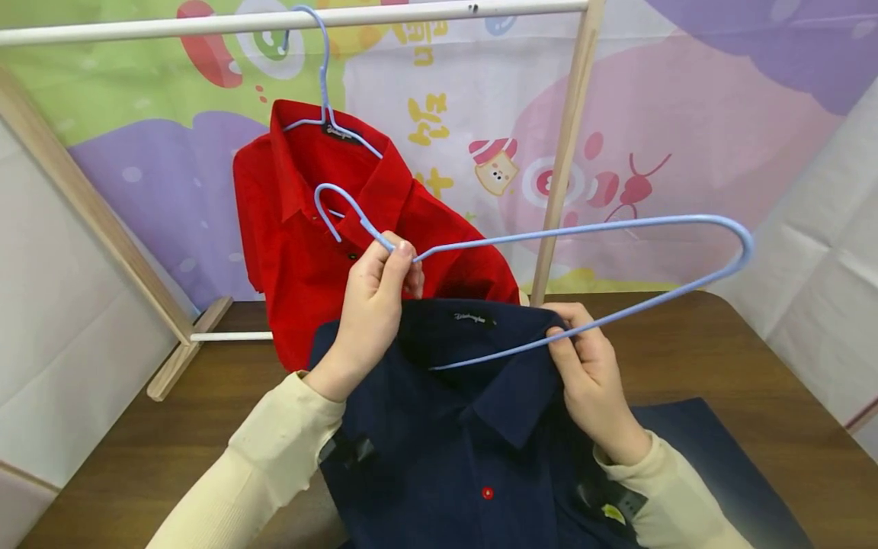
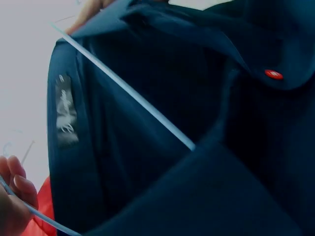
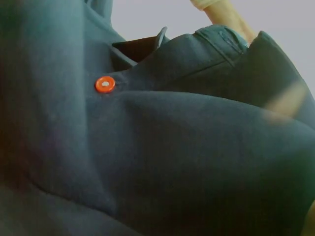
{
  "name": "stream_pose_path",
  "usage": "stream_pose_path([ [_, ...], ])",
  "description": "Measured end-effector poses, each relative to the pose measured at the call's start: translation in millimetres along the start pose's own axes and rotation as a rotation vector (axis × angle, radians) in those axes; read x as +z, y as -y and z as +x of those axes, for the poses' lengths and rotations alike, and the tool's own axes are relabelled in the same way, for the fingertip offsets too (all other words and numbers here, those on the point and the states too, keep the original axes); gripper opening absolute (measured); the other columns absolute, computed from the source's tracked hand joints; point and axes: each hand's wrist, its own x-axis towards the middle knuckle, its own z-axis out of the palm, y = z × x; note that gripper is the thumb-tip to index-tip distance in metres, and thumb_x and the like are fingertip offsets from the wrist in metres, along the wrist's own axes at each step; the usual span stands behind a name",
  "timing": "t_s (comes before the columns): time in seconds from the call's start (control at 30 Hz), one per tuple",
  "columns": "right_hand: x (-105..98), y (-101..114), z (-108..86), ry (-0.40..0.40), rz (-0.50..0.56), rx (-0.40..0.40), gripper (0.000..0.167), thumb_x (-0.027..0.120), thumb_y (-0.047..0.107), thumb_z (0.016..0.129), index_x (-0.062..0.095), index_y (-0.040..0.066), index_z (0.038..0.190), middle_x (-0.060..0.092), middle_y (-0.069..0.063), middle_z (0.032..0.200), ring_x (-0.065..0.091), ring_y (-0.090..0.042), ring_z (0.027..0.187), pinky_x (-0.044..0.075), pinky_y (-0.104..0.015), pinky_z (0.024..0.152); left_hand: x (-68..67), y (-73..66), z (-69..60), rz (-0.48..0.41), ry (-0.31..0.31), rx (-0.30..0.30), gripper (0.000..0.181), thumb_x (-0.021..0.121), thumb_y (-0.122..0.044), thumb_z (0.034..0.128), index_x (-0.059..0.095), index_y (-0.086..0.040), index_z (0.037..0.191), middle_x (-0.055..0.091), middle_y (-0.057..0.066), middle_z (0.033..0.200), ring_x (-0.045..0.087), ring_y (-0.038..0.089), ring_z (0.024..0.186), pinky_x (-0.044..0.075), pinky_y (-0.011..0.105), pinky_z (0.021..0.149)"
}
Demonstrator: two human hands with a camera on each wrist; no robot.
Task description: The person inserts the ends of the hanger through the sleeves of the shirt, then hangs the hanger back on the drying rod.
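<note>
In the head view, my left hand (image 1: 366, 316) pinches a light blue clothes hanger (image 1: 583, 230) just below its hook. One arm of the hanger sticks out to the right; the lower bar runs down into the neck of a navy shirt (image 1: 425, 450), where its end is hidden. My right hand (image 1: 593, 374) grips the shirt's collar at the right side, beside the bar. The left wrist view has the bar crossing the open neck, near a black label (image 2: 65, 110). A red button (image 3: 105, 84) on the shirt front appears in the right wrist view.
Behind, a red shirt (image 1: 309, 267) hangs by another blue hanger (image 1: 324, 69) from the rack's white rail (image 1: 439, 12). The rack's wooden legs (image 1: 559, 168) stand on a brown table (image 1: 686, 351). More dark cloth (image 1: 706, 457) lies at the right.
</note>
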Motion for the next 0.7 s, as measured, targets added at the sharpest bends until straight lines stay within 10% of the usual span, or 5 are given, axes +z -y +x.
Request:
stream_pose_path([
  [0.5,-1.0,16.4,1.2,-0.035,0.123,-0.014,0.022,0.042,-0.001,0.093,0.055,0.004,0.11,0.06,0.0,0.096,0.055,-0.01,0.084,0.045,-0.019,0.073,-9.9,4.3,-5.4,0.149,0.011,-0.036,0.02,0.041,-0.012,0.0961,0.056,0.002,0.092,0.063,0.01,0.085,0.06,0.013,0.084,0.045,0.028,0.085],
  [0.7,-3.7,22.6,2.4,-0.065,0.162,-0.019,0.021,0.042,0.001,0.094,0.056,0.004,0.109,0.061,0.0,0.096,0.055,-0.01,0.087,0.044,-0.019,0.075,-16.9,7.7,-8.7,0.272,0.018,-0.047,0.02,0.042,-0.014,0.096,0.059,-0.003,0.095,0.062,0.008,0.088,0.052,0.012,0.081,0.041,0.026,0.075],
])
